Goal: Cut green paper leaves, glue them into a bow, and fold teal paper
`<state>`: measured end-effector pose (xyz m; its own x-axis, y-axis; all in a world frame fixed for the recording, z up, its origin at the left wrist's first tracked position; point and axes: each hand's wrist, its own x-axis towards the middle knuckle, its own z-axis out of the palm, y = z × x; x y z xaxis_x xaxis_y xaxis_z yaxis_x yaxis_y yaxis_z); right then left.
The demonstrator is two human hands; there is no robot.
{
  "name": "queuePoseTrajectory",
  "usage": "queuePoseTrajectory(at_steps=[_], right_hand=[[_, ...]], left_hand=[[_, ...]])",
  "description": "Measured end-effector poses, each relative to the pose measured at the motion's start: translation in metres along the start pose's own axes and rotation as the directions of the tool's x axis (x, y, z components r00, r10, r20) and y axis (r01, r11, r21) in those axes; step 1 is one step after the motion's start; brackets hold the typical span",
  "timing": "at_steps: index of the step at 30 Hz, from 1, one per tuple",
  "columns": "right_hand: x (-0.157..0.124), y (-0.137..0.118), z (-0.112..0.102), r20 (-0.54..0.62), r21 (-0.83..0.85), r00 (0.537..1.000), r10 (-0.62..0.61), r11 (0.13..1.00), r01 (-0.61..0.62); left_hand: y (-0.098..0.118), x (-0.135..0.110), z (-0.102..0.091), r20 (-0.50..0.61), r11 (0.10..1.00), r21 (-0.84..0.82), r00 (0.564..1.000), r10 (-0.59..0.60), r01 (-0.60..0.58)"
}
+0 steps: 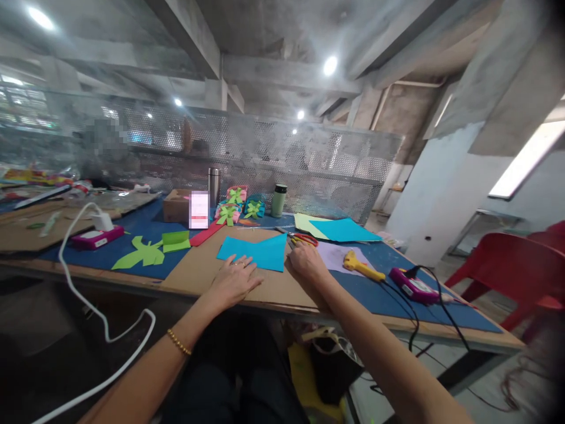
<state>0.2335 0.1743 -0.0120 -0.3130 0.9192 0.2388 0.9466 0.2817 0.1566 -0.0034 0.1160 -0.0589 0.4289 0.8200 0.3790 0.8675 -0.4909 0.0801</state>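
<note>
A blue paper sheet with a notch in its top edge lies on a brown cardboard sheet. My left hand rests flat on its lower left edge, fingers spread. At the sheet's right edge is my right hand, its fingers curled; whatever they may hold is hidden. Just behind that hand lie red-handled scissors, blades toward the left. A yellow glue gun rests on a light purple sheet to the right.
Green leaf-shaped cutouts and a green paper piece lie left. Further back are paper-decorated items, a cardboard box, a steel flask and a green bottle. Purple power strips trail cables. Red chairs stand right.
</note>
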Motion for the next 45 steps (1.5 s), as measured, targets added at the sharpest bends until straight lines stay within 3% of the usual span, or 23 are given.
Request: queuePoseTrajectory(at_steps=[6, 9, 15, 22, 27, 30, 36, 40, 45], right_hand=[[-0.059, 0.011, -0.01, -0.012, -0.019, 0.996, 0.088, 0.996, -0.088], [-0.071, 0.022, -0.012, -0.016, 0.02, 0.988, 0.157, 0.987, -0.156], [-0.047, 0.047, -0.006, 0.102, 0.131, 0.954, 0.283, 0.947, -0.294], [-0.028, 0.065, -0.001, 0.303, 0.204, 0.921, 0.245, 0.927, -0.314], [-0.035, 0.072, -0.002, 0.285, 0.2, 0.914, 0.289, 0.915, -0.351], [-0.036, 0.074, -0.005, 0.304, 0.226, 0.919, 0.252, 0.918, -0.326], [-0.037, 0.064, -0.013, 0.163, 0.259, 0.969, 0.184, 0.94, -0.222], [-0.034, 0.056, -0.015, 0.088, 0.287, 0.984, 0.153, 0.942, -0.172], [-0.021, 0.052, -0.011, 0.104, 0.338, 0.988, 0.114, 0.93, -0.143]], left_hand=[[0.003, 0.003, -0.001, -0.005, 1.0, -0.019, 1.0, -0.011, 0.011], [0.006, 0.016, -0.011, 0.025, 1.0, -0.004, 0.999, -0.03, 0.03], [0.006, 0.044, -0.02, 0.002, 0.991, 0.001, 0.991, -0.131, 0.131], [0.003, 0.042, -0.005, -0.041, 0.986, -0.005, 0.985, -0.169, 0.169], [-0.004, 0.047, 0.002, 0.016, 0.974, -0.036, 0.975, -0.222, 0.222], [-0.012, 0.056, 0.001, 0.102, 0.966, -0.067, 0.965, -0.241, 0.248], [-0.026, 0.077, -0.014, 0.251, 0.973, -0.156, 0.96, -0.127, 0.17], [-0.027, 0.08, -0.017, 0.277, 0.972, -0.179, 0.956, -0.095, 0.149], [-0.029, 0.08, -0.014, 0.271, 0.971, -0.182, 0.958, -0.099, 0.152]])
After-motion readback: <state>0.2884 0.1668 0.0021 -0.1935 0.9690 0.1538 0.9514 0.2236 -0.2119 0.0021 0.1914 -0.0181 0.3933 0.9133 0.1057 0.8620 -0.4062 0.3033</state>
